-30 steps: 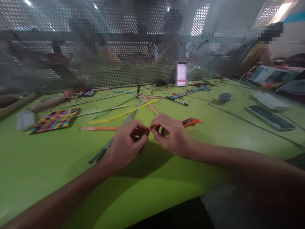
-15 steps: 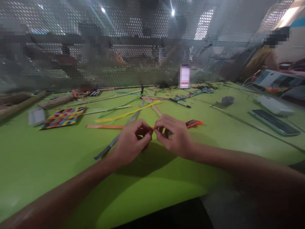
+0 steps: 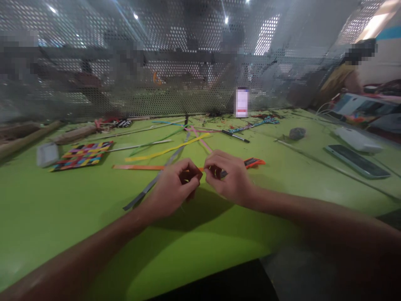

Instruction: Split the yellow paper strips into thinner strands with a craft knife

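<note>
My left hand (image 3: pixel 172 190) and my right hand (image 3: pixel 228 177) meet over the green table (image 3: pixel 62 209), fingertips nearly touching. Both pinch a thin orange paper strip (image 3: pixel 138 167) that runs leftward from my fingers along the table. A grey strip (image 3: pixel 150 186) passes under my left hand. Just beyond my right hand lies a small orange and black woven piece (image 3: pixel 254 161). What sits between my fingertips is too small to make out.
A multicoloured woven mat (image 3: pixel 82 155) lies at the left, yellow (image 3: pixel 166 150), pink and green strips behind my hands, a pen (image 3: pixel 235 136) farther back. A phone (image 3: pixel 357 161) and white box (image 3: pixel 357 140) lie right. A perforated metal screen (image 3: pixel 156 62) walls the far edge. Another person (image 3: pixel 341 77) sits far right.
My hands stay together on the orange strip with only slight finger movement; the view shifted a little, so everything appears slightly displaced.
</note>
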A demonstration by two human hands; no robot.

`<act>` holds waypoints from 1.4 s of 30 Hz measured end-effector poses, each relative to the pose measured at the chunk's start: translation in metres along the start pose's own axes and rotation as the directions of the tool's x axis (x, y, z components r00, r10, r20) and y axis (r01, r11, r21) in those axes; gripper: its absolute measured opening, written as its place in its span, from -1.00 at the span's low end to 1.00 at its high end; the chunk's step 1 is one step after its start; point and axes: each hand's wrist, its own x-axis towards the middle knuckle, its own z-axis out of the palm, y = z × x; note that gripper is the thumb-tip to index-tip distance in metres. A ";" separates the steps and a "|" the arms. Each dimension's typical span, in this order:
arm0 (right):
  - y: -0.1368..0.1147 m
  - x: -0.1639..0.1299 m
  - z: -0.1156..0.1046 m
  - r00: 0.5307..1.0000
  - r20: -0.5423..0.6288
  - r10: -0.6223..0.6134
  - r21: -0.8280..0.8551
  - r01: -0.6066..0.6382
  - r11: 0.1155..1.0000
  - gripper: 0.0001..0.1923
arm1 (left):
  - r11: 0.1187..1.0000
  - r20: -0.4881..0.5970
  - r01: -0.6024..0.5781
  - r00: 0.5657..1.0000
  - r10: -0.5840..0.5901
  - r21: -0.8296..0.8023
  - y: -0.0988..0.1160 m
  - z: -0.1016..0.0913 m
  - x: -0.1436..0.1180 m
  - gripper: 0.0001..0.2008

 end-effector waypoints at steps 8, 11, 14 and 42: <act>0.021 0.010 -0.008 0.997 -0.024 0.075 -0.086 -0.077 0.993 -0.89 | 0.999 0.019 0.041 0.999 -0.041 -0.004 0.001 0.000 0.000 -0.94; 0.033 0.016 -0.013 0.994 -0.043 0.099 -0.142 -0.104 0.984 -0.90 | 0.998 0.034 0.066 0.997 -0.066 0.006 0.002 0.000 -0.001 -0.91; 0.043 0.019 -0.017 0.990 -0.076 0.120 -0.188 -0.133 0.973 -0.89 | 0.998 0.053 0.068 0.996 -0.068 0.010 0.001 0.000 -0.001 -0.90; 0.101 0.045 -0.105 0.788 0.546 0.286 0.413 -0.550 0.726 -0.77 | 0.999 -0.032 0.033 0.999 -0.032 0.017 -0.015 -0.036 0.015 -0.90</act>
